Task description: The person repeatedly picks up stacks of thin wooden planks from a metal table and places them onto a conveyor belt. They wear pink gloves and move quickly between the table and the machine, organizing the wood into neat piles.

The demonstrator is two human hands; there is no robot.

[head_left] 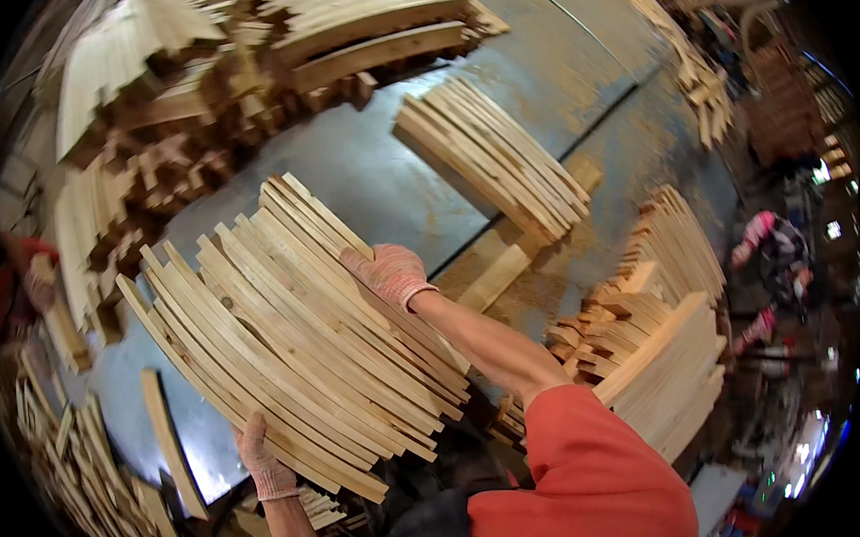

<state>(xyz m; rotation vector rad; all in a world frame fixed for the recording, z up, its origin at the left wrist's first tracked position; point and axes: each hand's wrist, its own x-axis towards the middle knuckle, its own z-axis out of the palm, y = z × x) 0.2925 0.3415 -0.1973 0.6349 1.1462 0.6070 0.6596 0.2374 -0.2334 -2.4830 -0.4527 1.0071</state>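
A wide row of curved wooden slats [295, 316] lies side by side on the grey metal table, directly before me. My left hand [265, 463], in a knitted pinkish glove, grips the near left edge of this row. Its thumb shows on top, and its other fingers are hidden behind the wood. My right hand [388, 274], gloved the same way, reaches across and presses against the right side of the row, fingers closed over the edge. Together the hands hold the slats from both sides.
A smaller bundle of slats [492, 156] lies farther back on the metal table [345, 165]. High wood stacks [366, 26] stand at the back left, another stack [662, 353] at my right. A single slat [173, 444] lies at left. People are at both sides, one at right [784, 257].
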